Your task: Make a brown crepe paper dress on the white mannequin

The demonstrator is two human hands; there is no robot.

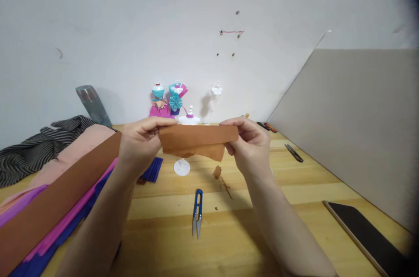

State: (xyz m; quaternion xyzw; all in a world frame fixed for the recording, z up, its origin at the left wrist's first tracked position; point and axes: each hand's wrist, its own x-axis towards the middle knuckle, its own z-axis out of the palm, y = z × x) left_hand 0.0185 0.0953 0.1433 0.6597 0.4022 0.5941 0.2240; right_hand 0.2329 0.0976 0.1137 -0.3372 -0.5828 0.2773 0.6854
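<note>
A folded strip of brown crepe paper (pixel 196 139) is stretched level between my two hands, above the table. My left hand (pixel 140 139) pinches its left end, thumb and fingers pressed together. At the opposite end my right hand (pixel 250 141) pinches the upper corner. The lower layer of the strip hangs down with an uneven edge. Behind it stands a small white mannequin bust (pixel 190 118) with a pink neck band, its lower part hidden by the strip. Below lie a white round base (pixel 182 167) and blue thread snips (pixel 197 213), blades toward me.
Colored sheets, including a long brown one (pixel 65 198), lie at left beside striped cloth (pixel 62 141) and a leaning bottle (pixel 94 104). Dressed mini mannequins (pixel 160 102) stand by the wall. A pleated blue piece (pixel 152 170), brown scraps (pixel 218 172), black snips (pixel 293 153) and a phone (pixel 363 235) lie around.
</note>
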